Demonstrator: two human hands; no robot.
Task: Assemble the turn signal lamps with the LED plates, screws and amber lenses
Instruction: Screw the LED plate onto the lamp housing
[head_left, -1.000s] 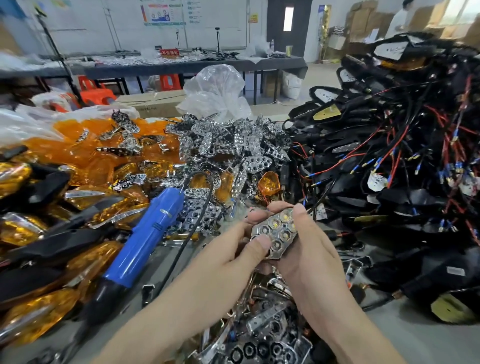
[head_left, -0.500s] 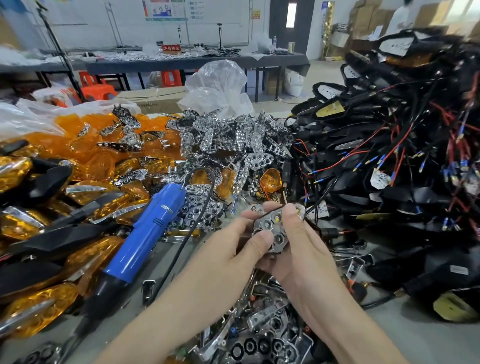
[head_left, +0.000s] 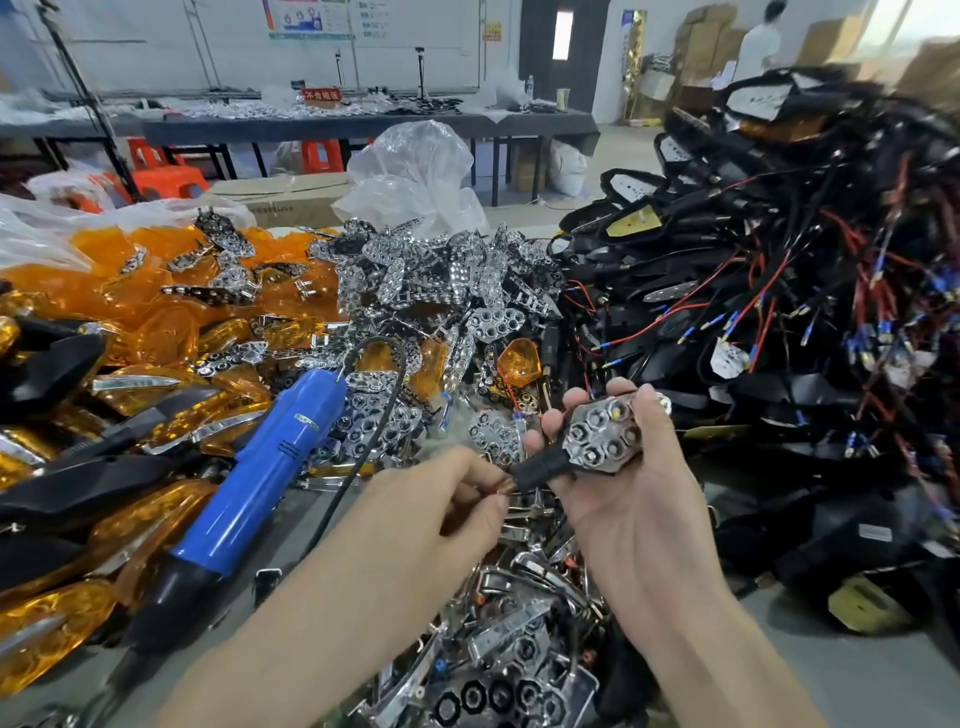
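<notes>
Turn signal lamp (head_left: 597, 441), a black stemmed housing faced with a chrome honeycomb LED plate, sits in the right hand (head_left: 639, 499), whose fingers curl under it while the thumb lies over the plate's far edge. At the tip of the lamp's black stem, the left hand (head_left: 441, 501) pinches a small brassy piece (head_left: 505, 486) between thumb and fingertips; what the piece is cannot be told. Under both forearms lies a near heap of chrome plates and brackets (head_left: 514, 670) on the grey tabletop (head_left: 810, 670). Left of the hands, a blue electric screwdriver with a black nose and black cord (head_left: 270, 467) lies slanted across the bench, beside finished black and amber lamps (head_left: 88, 483). Further back spread a mound of loose amber plastic lenses (head_left: 145, 291) and a pile of shiny chrome reflector plates (head_left: 441, 280). To the right rises a tall tangle of black lamp housings with red and black wires (head_left: 779, 312). Behind the piles stand a crumpled clear plastic bag (head_left: 415, 171), a brown cardboard box (head_left: 280, 197), orange plastic stools (head_left: 156, 171) and a long dark table (head_left: 363, 127). A person in a white top (head_left: 759, 44) stands by stacked cartons at the far wall.
</notes>
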